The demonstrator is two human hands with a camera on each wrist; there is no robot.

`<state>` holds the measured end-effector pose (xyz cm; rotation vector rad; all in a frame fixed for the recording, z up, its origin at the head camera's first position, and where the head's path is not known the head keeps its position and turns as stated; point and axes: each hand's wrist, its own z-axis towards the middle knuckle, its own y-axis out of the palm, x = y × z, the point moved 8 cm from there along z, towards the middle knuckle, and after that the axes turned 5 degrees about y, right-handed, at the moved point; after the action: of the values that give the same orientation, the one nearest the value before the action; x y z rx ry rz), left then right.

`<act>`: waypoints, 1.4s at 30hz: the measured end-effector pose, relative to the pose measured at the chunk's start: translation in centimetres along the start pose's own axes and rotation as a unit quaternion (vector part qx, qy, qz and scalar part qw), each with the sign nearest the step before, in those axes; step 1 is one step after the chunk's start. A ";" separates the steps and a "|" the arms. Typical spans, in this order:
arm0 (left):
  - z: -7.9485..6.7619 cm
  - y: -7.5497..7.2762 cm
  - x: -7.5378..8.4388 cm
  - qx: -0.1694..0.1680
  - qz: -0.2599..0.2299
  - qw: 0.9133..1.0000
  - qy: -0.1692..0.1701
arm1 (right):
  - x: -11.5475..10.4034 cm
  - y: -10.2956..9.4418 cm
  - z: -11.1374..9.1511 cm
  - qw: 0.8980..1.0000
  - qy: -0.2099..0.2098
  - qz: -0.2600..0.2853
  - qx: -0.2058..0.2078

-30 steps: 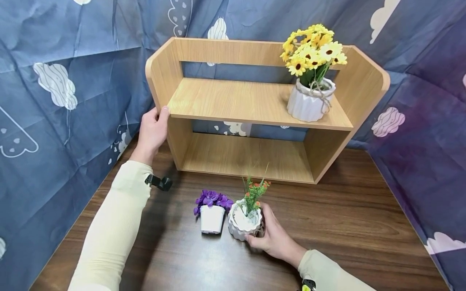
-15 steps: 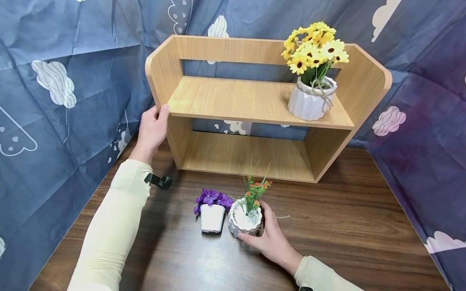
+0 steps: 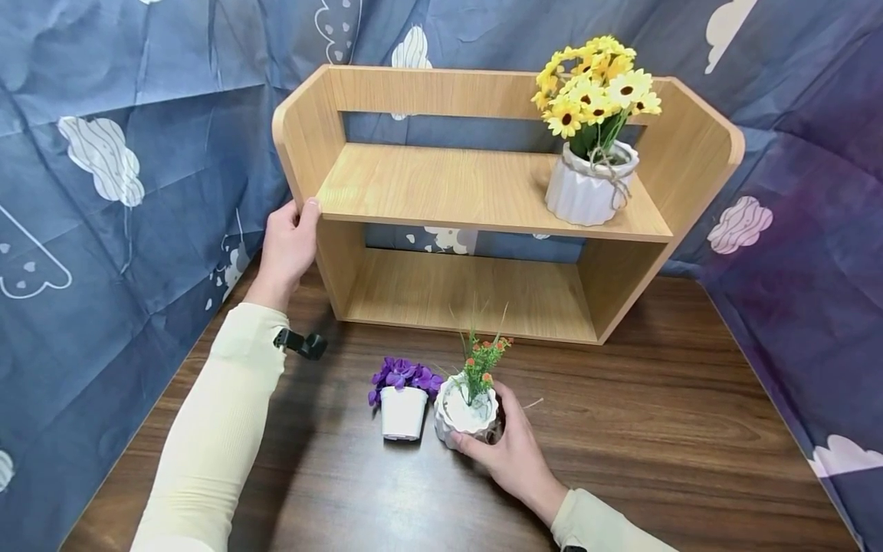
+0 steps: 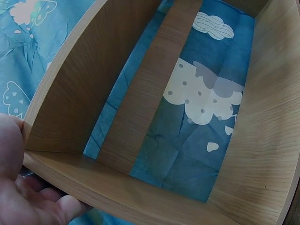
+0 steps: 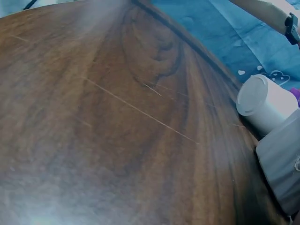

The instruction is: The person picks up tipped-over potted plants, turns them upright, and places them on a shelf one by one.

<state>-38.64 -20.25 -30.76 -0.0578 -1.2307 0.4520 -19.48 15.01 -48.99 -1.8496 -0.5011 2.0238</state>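
Observation:
My left hand (image 3: 288, 241) grips the front edge of the left side panel of a two-tier wooden shelf (image 3: 428, 184). The left wrist view shows its thumb and fingers (image 4: 44, 206) on either side of that board. On the table in front, my right hand (image 3: 513, 452) holds a white ribbed pot (image 3: 451, 429) from its right side, thumb at the near side. A green plant with small orange flowers (image 3: 480, 364) stands in this pot. Just left, a smaller white pot with purple flowers (image 3: 403, 414) lies tipped over; its base (image 5: 251, 95) faces the right wrist camera.
A white pot of yellow flowers (image 3: 586, 188), tied with twine, stands at the right of the upper shelf. The dark wooden table (image 3: 655, 414) carries everything. Blue cloth with clouds (image 3: 172, 146) hangs behind and on both sides.
My right hand has shifted slightly, its thumb sliding left along the pot's near side. A thin strand now shows beyond that hand. The left hand keeps its place on the shelf.

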 end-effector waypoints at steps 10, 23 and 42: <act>0.1 -0.1 -0.1 0.005 0.002 1.000 0.001 | -0.4 -0.8 0.8 1.000 0.012 0.006 -0.001; 0.0 -0.1 0.0 -0.001 0.001 1.000 0.001 | -4.0 -2.3 2.7 1.000 -0.011 0.012 0.008; -0.1 -0.1 0.2 0.000 -0.008 1.000 0.001 | -14.6 -7.3 7.5 0.995 -0.092 0.026 0.028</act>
<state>-38.42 -20.28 -30.62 -0.0489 -1.2293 0.4373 -25.56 14.22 -32.13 -1.6680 -0.4445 2.2320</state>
